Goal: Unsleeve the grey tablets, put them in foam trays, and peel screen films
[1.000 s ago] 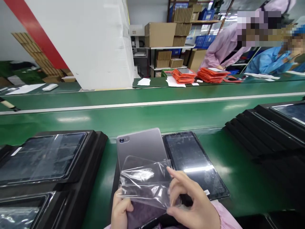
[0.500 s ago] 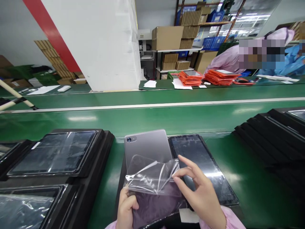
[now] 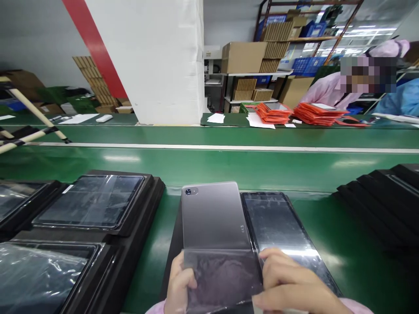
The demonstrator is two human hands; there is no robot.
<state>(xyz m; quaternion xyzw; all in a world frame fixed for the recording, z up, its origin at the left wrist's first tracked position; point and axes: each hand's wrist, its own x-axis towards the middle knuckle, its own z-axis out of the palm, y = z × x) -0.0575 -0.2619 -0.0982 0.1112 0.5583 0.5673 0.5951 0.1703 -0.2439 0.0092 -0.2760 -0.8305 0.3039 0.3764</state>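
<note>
"Grey rectangular tablet [image 3: 212, 218]: where?"
"Just left of a black-screened tablet [image 3: 278, 222], lower part under clear plastic film [image 3: 224, 277]; left hand [image 3: 178, 283] clasps both"
"Right hand [image 3: 291, 283]?"
"Half curled at the right edge; I cannot tell whether it grips"

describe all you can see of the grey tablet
The grey tablet is back up, its round camera at the far left corner, small markings near the right edge. Its smooth back looks metallic. Clear plastic covers the near part. The left hand grips its left side; the right hand is by its right.
</note>
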